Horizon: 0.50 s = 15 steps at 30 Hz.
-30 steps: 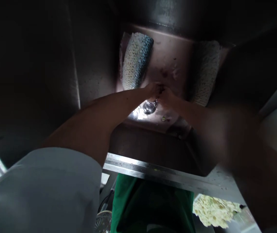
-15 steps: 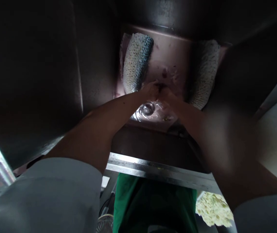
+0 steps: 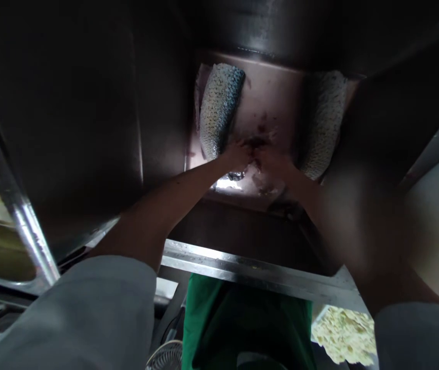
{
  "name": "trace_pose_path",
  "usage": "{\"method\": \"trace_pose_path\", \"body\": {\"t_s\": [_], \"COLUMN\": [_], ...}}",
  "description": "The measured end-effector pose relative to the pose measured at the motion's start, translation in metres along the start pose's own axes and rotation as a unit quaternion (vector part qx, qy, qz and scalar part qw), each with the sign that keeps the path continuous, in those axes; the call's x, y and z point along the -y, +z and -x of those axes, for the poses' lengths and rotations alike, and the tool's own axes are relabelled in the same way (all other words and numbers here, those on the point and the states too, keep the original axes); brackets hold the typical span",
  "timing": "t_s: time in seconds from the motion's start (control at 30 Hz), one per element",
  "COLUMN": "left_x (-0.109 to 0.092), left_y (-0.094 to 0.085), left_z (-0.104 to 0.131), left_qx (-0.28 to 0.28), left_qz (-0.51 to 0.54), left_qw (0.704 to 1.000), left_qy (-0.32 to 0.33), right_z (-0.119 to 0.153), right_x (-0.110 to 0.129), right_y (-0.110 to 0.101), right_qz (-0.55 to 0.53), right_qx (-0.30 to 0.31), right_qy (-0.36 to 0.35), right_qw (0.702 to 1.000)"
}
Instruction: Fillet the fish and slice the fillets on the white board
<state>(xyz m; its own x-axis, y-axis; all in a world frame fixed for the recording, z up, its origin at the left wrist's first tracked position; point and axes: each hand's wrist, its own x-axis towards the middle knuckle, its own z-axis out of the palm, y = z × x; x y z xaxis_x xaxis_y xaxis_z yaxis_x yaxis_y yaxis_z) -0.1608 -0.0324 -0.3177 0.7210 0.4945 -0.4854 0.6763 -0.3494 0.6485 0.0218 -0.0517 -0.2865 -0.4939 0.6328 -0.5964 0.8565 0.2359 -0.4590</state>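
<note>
Both my hands are low in a deep metal sink (image 3: 234, 221), close together over its wet bottom. My left hand (image 3: 239, 155) is beside the lower end of a scaly fish piece (image 3: 219, 108). My right hand (image 3: 271, 158) is just right of it, and a second scaly fish piece (image 3: 326, 123) lies further right, partly in shadow. Something dark and reddish (image 3: 256, 143) shows between my fingertips; what it is cannot be made out. The fingers of both hands are dim and blurred. Below the hands, the round drain (image 3: 236, 176) is partly covered by shiny water.
The sink's metal front rim (image 3: 219, 259) runs in front of my green apron (image 3: 211, 318). Pale chopped food (image 3: 346, 334) sits at the lower right, a fan (image 3: 167, 355) at the bottom. A metal-edged container (image 3: 30, 231) stands at the left.
The view has shifted, showing more of the container at the left. My hands remain close together near the drain, and the water around it looks different. Both fish pieces still lie in the sink.
</note>
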Motion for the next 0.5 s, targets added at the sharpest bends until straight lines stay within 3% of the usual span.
{"method": "trace_pose_path", "body": {"t_s": [0.13,0.23,0.3,0.37,0.5], "left_x": [-0.031,-0.06,-0.075,-0.083,-0.078], "left_y": [0.029,0.05,0.059,0.064,0.067], "left_z": [0.021,0.034,0.041,0.046,0.053], "left_qx": [-0.049,-0.025,0.01,0.032,0.065], "left_qz": [0.002,-0.033,-0.069,-0.095,-0.113], "left_qw": [0.998,0.997,0.996,0.994,0.99], "left_qy": [-0.05,-0.07,-0.055,-0.037,-0.052], "right_z": [0.029,0.037,0.04,0.044,0.052], "right_x": [-0.006,-0.008,-0.006,-0.001,0.009], "right_y": [0.001,0.002,0.005,0.009,0.01], "right_qz": [-0.024,-0.081,-0.097,-0.089,-0.037], "right_qx": [-0.092,-0.139,-0.104,-0.03,0.139], "right_qy": [0.113,0.205,0.208,0.171,0.109], "right_qw": [0.989,0.965,0.968,0.981,0.983]}}
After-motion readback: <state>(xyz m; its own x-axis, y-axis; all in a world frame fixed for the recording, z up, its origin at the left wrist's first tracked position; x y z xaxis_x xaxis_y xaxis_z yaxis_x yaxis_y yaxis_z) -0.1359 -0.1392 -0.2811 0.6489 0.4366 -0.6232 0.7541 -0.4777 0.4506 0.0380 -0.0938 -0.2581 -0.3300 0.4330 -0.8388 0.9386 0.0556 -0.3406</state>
